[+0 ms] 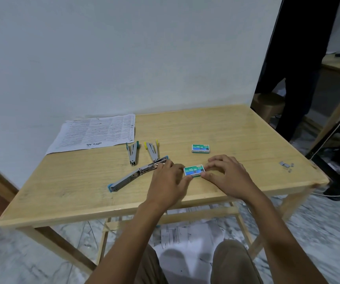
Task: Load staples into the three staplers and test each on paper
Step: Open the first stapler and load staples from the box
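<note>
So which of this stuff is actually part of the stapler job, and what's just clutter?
Job:
blue stapler, opened flat
teal stapler
yellow stapler
near staple box, pinched by left hand and right hand
far staple box
printed sheets
loose staples

Lying about:
floor papers
white cable
stool
</note>
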Motion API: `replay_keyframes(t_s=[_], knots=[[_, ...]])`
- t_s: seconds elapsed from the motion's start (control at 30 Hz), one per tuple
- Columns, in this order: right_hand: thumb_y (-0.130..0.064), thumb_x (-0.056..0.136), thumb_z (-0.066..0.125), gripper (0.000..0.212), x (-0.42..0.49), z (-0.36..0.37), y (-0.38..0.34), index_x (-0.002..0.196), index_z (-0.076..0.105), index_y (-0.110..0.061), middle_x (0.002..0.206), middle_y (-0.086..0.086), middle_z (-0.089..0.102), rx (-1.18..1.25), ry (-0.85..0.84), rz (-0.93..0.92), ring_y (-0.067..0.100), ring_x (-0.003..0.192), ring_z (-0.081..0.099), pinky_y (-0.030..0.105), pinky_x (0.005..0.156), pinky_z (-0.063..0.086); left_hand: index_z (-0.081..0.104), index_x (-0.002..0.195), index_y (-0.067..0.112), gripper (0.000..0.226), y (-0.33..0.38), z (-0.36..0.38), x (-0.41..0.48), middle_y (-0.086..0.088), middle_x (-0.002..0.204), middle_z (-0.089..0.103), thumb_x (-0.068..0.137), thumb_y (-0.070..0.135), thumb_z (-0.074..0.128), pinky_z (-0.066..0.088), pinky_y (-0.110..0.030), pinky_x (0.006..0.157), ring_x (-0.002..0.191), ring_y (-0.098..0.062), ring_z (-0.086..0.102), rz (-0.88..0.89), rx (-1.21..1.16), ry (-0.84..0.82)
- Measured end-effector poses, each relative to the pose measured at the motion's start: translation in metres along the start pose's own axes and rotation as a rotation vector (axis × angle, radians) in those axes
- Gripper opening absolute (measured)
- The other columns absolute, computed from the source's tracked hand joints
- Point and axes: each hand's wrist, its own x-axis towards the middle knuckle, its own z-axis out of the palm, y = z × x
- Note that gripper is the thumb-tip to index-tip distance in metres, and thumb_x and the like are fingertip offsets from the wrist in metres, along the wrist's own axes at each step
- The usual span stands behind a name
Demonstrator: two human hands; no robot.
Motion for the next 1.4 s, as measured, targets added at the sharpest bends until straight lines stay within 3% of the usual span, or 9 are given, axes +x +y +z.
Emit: replay_keyframes(t_s=[0.37,0.53,0.63,0.7,0.77,0.97,1.2,1.3,1.4], knots=[[-0.057,0.083,0.065,0.042,0.002,-0.008,-0.001,0.121,0.052,-0.047,0.124,-0.027,0.047,0.008,-0.105,-0.080,0.002,0.122,0.039,0.034,0.107,0.025,0.067,0.119,0.021,0.047,-0.003,-0.007,0.002,0.004,0.091,0.054,0.084,0.052,0.068,0.042,-0.031,0.075,0.090,-0.013,0.045,-0.011,-0.145,-0.061],[-0.048,0.085,0.067,0.012,0.009,-0.006,0.001,0.096,0.062,-0.047,0.118,-0.026,0.052,-0.002,-0.129,-0.136,0.004,0.121,0.042,0.039,0.108,0.029,0.070,0.118,0.016,0.044,-0.006,-0.015,0.003,0.002,0.093,0.057,0.082,0.041,0.075,0.049,-0.026,0.070,0.089,-0.012,0.053,-0.030,-0.251,-0.128],[-0.047,0.086,0.067,0.029,0.010,-0.006,0.000,0.113,0.063,-0.040,0.114,-0.027,0.054,-0.057,-0.155,-0.187,0.004,0.117,0.045,0.036,0.105,0.033,0.069,0.119,0.016,0.043,-0.005,-0.018,0.003,0.004,0.093,0.056,0.083,0.039,0.074,0.044,-0.017,0.064,0.086,-0.010,0.053,-0.034,-0.262,-0.138],[-0.048,0.085,0.067,0.036,0.013,-0.007,0.000,0.120,0.062,-0.039,0.116,-0.026,0.055,-0.072,-0.185,-0.200,0.005,0.117,0.045,0.034,0.104,0.034,0.071,0.116,0.015,0.040,-0.005,-0.019,0.003,0.000,0.094,0.058,0.083,0.037,0.075,0.046,-0.021,0.063,0.086,-0.013,0.056,-0.035,-0.277,-0.142],[-0.048,0.085,0.068,0.036,0.015,-0.010,0.003,0.120,0.064,-0.038,0.116,-0.023,0.059,-0.051,-0.197,-0.194,0.004,0.113,0.045,0.037,0.103,0.039,0.072,0.112,0.015,0.035,-0.005,-0.021,0.003,-0.003,0.095,0.060,0.084,0.034,0.074,0.048,-0.025,0.068,0.087,-0.017,0.058,-0.037,-0.287,-0.142],[-0.045,0.087,0.068,0.036,0.016,-0.018,0.009,0.122,0.063,-0.036,0.116,-0.020,0.058,-0.052,-0.217,-0.150,0.002,0.110,0.042,0.034,0.101,0.041,0.071,0.114,0.016,0.034,-0.006,-0.023,0.004,-0.001,0.095,0.061,0.085,0.034,0.073,0.039,-0.011,0.061,0.085,-0.012,0.056,-0.051,-0.291,-0.145],[-0.049,0.088,0.064,0.033,0.017,-0.021,-0.005,0.121,0.060,-0.042,0.126,-0.016,0.053,-0.053,-0.180,-0.165,0.005,0.120,0.040,0.036,0.103,0.039,0.070,0.117,0.018,0.034,-0.006,-0.023,0.003,-0.001,0.096,0.061,0.087,0.032,0.072,0.041,-0.017,0.066,0.087,-0.013,0.056,-0.035,-0.291,-0.144],[-0.046,0.094,0.057,0.021,0.017,-0.015,-0.027,0.113,0.065,-0.042,0.122,-0.019,0.053,-0.160,-0.182,-0.284,0.004,0.119,0.039,0.036,0.101,0.035,0.071,0.113,0.016,0.031,-0.006,-0.024,0.002,-0.003,0.094,0.062,0.086,0.031,0.073,0.042,-0.021,0.068,0.085,-0.015,0.057,-0.019,-0.297,-0.144],[-0.045,0.095,0.054,0.022,0.021,-0.011,-0.045,0.110,0.069,-0.040,0.120,-0.017,0.057,-0.343,-0.238,-0.341,0.008,0.117,0.042,0.035,0.097,0.035,0.072,0.111,0.016,0.030,-0.006,-0.024,0.002,-0.002,0.090,0.060,0.086,0.032,0.073,0.038,-0.014,0.062,0.078,-0.011,0.053,-0.001,-0.293,-0.144]])
